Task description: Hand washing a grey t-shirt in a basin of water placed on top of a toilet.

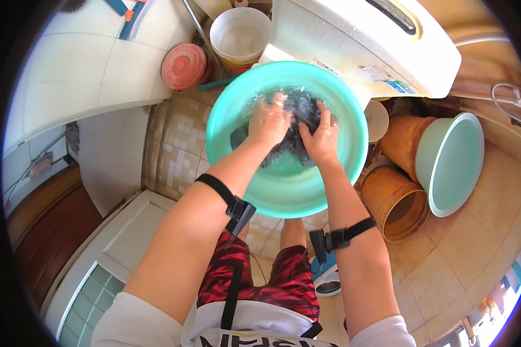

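A large turquoise plastic basin [286,204] holds water and a dark grey cloth item [298,149], partly under the splashing surface. My left hand [271,119] presses on the cloth's left part, its fingertips in the water. Opposite it, my right hand [320,136] rests on the right part of the cloth with thumb and fingers spread around a dark fold. How firmly either hand grips the fabric is hidden by water and splashes.
A white appliance [360,47] stands beyond the basin. At upper left are a white bucket [240,32] and a red lid [183,66]. Rusty orange cylindrical containers [395,204] and a pale green basin [456,165] lie at right. A white door [113,243] is at lower left.
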